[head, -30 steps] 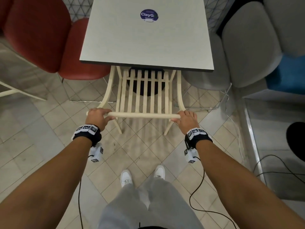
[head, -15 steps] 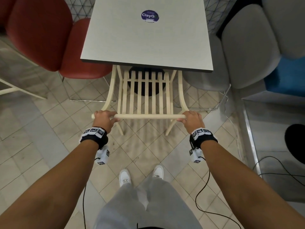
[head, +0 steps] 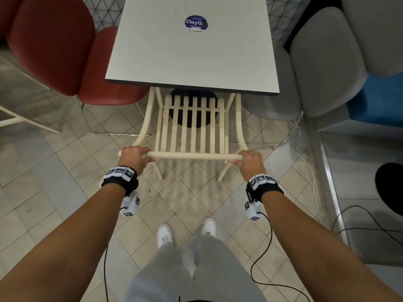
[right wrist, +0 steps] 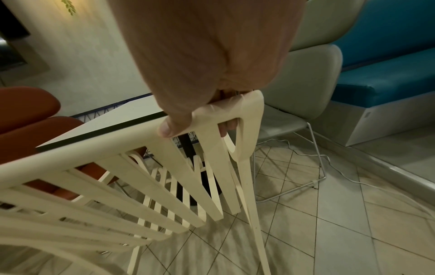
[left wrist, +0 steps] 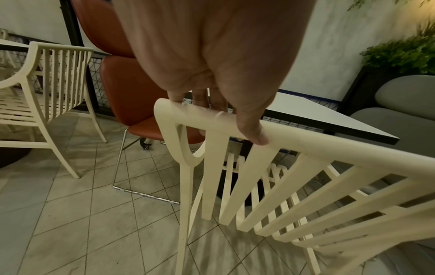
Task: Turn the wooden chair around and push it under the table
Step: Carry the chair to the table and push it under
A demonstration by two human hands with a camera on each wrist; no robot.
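A cream slatted wooden chair (head: pixel 194 127) faces the grey square table (head: pixel 192 51), its seat mostly under the tabletop and its back towards me. My left hand (head: pixel 133 156) grips the left end of the chair's top rail (head: pixel 194 155); the left wrist view shows the hand (left wrist: pixel 219 104) wrapped over that rail (left wrist: pixel 306 147), thumb on the near side. At the rail's right end my right hand (head: pixel 249 161) holds on, and in the right wrist view its fingers (right wrist: pixel 227 126) curl round the corner of the chair back (right wrist: pixel 249 111). The chair's front legs are hidden beneath the table.
A red upholstered chair (head: pixel 65 51) stands left of the table, grey padded chairs (head: pixel 327 62) and a blue bench (head: pixel 379 101) to the right. The table's black round base (head: pixel 194 110) sits behind the slats. Cables (head: pixel 305 160) lie on the tiled floor at right. Another cream chair (left wrist: pixel 47 83) stands far left.
The chair has slid forward, further under the table, with both hands still gripping the top rail. My arms have stretched out with it.
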